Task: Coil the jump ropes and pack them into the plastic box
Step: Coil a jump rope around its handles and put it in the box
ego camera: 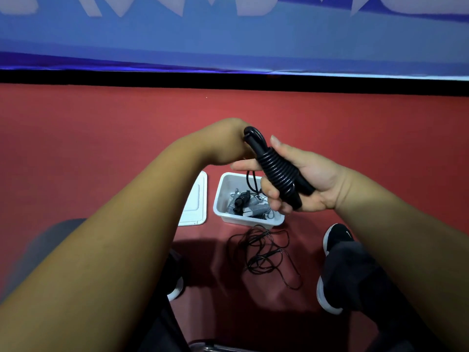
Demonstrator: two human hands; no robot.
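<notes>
A black jump rope (278, 171), its cord wound in tight turns round its handles, lies across my right hand (307, 176), whose fingers curl round the bundle. My left hand (228, 143) is bent at the wrist and holds the rope's looped end at the top of the bundle; its fingers are mostly hidden. A loose strand hangs from the bundle down toward the white plastic box (223, 196) on the floor. Inside the box lie grey and black coiled ropes (247, 204). Another black rope (266, 252) lies uncoiled on the floor in front of the box.
The box's white lid (195, 201) lies flat to the left of the box. My black shoes (335, 240) stand on the red floor either side of the loose rope. A black strip and a blue banner run along the far edge.
</notes>
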